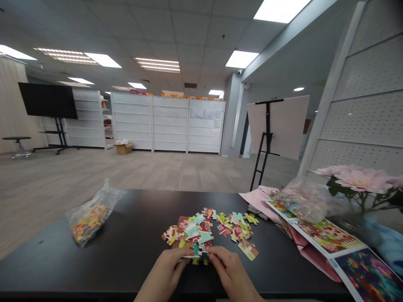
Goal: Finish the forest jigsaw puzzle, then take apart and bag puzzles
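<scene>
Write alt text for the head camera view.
A person's left hand and right hand hold small jigsaw pieces against a loose pile of multicoloured puzzle pieces on a black tabletop. A clear plastic bag of pieces lies left; a glossy printed picture sheet and pink flowers sit right.

My left hand and right hand hide the jigsaw pieces at six o'clock — the puzzle poster at four runs off-frame.

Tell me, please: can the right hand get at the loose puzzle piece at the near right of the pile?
Probably yes. The right hand lies close to that puzzle piece, and no other piece sits between them. It is busy, though, holding pieces together with the left hand.
</scene>
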{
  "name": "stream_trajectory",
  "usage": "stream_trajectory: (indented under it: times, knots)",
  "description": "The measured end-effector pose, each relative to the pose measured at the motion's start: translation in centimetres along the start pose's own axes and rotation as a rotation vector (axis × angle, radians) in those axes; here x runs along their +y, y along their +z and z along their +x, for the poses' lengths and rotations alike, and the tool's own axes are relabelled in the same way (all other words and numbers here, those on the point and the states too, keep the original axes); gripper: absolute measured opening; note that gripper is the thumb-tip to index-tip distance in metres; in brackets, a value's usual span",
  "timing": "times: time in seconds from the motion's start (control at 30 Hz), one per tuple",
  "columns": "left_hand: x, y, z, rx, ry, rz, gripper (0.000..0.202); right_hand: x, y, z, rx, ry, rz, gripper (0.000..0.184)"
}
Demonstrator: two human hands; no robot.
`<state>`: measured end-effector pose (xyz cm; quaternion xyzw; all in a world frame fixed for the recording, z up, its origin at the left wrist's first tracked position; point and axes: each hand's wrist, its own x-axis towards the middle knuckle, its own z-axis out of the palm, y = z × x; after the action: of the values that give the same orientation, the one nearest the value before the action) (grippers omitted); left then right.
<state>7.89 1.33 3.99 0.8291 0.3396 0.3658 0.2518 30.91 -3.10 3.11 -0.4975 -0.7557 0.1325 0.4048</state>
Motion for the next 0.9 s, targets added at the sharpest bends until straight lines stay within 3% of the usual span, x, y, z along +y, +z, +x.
stream_trajectory:
  times: [0.1,0.2,0.33,0.47,0.53,0.63,0.7,0.8,0.9]
  knots:
    - [-0.2,0.8,0.6,0.029,0.013,-0.033,0.026,-0.1,0.7,0.0,0.040,-0.062,0.001,0.032]
    - [-0.2,1.4,1.0,0.061,0.010,-0.005,0.027,0.5,0.6,-0.2,0.154,0.006,-0.008,0.033]
    - [0.2,1.3,1.1,0.060,-0.021,-0.005,0.030,3.8,-2.5,-0.1,0.408,0.058,-0.186,0.036]
    - [1.3,1.1,1.1,0.074,-0.027,-0.046,0.028,6.5,-5.9,-0.3,0.337,0.087,-0.438,0.036]
    - [1.9,1.4,1.2,0.061,-0.019,-0.064,0.032,5.8,-5.8,-0.8,0.282,0.047,-0.495,0.037]
    - [2.8,2.6,1.2,-0.018,0.012,-0.116,0.044,2.6,-3.5,-1.6,0.155,-0.166,-0.373,0.047]
    - [3.3,3.2,1.2,-0.078,0.051,-0.163,0.045,0.5,-2.0,-1.7,0.097,-0.294,-0.224,0.035]
    - [4.1,3.4,1.2,-0.134,0.096,-0.222,0.040,-0.5,-1.6,-1.4,0.154,-0.324,-0.119,0.026]
    - [4.7,3.1,1.4,-0.117,0.103,-0.243,0.033,0.8,-3.1,-0.8,0.251,-0.271,-0.169,0.018]
